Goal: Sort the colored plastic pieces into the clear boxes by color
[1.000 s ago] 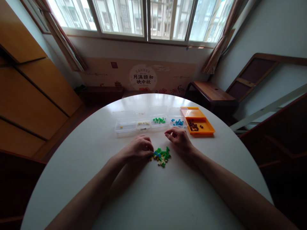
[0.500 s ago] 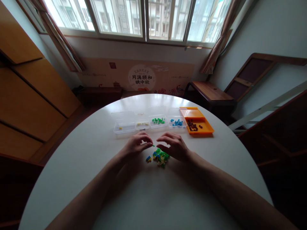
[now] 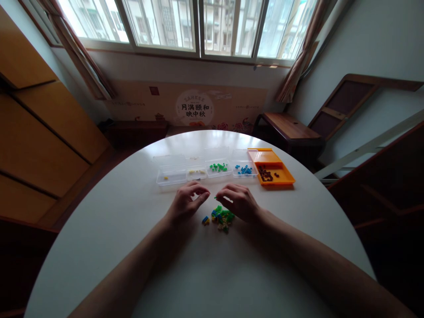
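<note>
Near the middle of the round white table [image 3: 99, 247], a small pile of green, blue and yellow bricks [image 3: 221, 217] lies between 2 hands. The left hand [image 3: 186, 204] hovers just left of the pile, fingers curled, thumb and forefinger close; whether it pinches anything cannot be told. The right hand [image 3: 239, 204] pinches a tiny green brick [image 3: 216, 197] above the pile. Toward the far edge stand 4 clear boxes [image 3: 172, 175] and an orange tray [image 3: 276, 174].
</note>
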A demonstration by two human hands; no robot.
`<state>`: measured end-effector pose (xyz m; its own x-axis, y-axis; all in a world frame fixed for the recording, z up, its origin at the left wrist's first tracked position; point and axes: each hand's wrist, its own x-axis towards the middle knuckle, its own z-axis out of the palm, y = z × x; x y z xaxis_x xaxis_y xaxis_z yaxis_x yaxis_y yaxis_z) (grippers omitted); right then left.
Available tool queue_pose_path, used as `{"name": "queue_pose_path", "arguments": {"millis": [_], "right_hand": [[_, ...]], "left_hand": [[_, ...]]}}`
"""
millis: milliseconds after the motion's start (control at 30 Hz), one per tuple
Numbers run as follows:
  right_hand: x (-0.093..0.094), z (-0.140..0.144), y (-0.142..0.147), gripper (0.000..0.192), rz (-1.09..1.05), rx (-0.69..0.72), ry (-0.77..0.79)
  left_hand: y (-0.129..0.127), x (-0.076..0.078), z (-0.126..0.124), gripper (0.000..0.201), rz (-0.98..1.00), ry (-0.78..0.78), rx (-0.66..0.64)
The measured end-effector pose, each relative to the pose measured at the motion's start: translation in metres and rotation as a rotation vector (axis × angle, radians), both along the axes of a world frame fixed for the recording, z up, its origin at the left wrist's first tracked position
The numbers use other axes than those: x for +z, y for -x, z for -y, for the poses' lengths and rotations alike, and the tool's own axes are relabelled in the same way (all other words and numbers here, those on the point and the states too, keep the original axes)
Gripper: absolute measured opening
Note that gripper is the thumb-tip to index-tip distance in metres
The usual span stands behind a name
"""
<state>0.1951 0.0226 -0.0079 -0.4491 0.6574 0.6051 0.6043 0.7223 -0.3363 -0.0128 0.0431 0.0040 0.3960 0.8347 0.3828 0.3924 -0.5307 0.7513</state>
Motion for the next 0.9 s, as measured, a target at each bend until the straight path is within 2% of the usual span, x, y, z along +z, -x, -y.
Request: {"name": "queue_pose_path", "arguments": {"millis": [167, 367, 500, 600, 700, 900], "right_hand": [[0.004, -0.021, -0.011, 0.013, -0.007, -0.105, 0.041], [0.018, -0.06, -0.012, 0.01, -0.135, -0.309, 0.11], [0.021, -0.077, -0.009, 0.011, -0.191, -0.348, 0.126], [0.016, -0.077, -0.008, 0.012, -0.201, -0.349, 0.14], [0.009, -0.068, -0.009, 0.013, -0.188, -0.311, 0.147], [-0.002, -0.044, -0.013, 0.014, -0.152, -0.232, 0.145]], "left_hand": [[0.003, 0.0, 0.002, 0.014, -0.012, -0.033, -0.01], [0.009, 0.001, 0.003, 0.011, -0.033, -0.045, -0.033], [0.011, 0.002, 0.004, 0.011, -0.016, -0.061, 0.0], [0.013, 0.003, 0.004, 0.01, -0.013, -0.04, -0.015], [0.017, 0.006, 0.003, 0.015, -0.054, 0.007, -0.125], [0.021, 0.022, 0.009, 0.025, -0.364, 0.08, -0.319]]}}
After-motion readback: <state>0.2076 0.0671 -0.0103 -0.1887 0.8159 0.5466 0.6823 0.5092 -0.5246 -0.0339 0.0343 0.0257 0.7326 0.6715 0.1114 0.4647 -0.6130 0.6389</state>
